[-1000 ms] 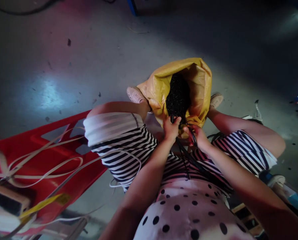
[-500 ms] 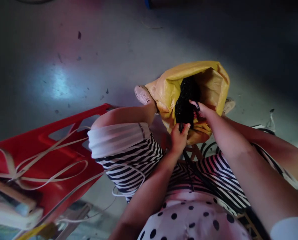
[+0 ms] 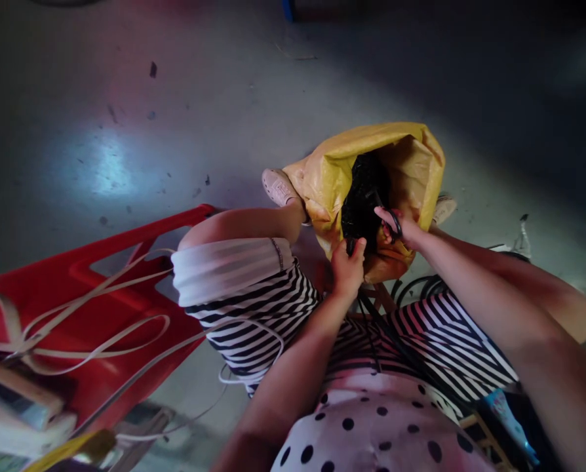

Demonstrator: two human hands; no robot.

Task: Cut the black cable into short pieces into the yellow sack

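A yellow woven sack [image 3: 317, 187] stands with its mouth rolled open between my legs. Black, shiny material [image 3: 366, 174] fills the inside of it. My right hand [image 3: 400, 226] is at the right of the opening, closed around the dark handles of a pair of scissors [image 3: 395, 224]; the blades point up and left over the black material. At the near rim, my left hand [image 3: 348, 265] pinches a small black piece [image 3: 351, 246] between thumb and fingers. What kind of piece it is, I cannot make out.
To the left is a red plastic chair [image 3: 126, 262] with white flat cable [image 3: 101, 295] looped over it. Black cables [image 3: 421, 288] lie under my right leg. Dark scraps [image 3: 153, 69] are scattered on the grey floor [image 3: 224, 98].
My right hand has drawn slightly right and down, away from the black material, and the scissors now show more clearly. My left hand keeps its pinch at the near rim.
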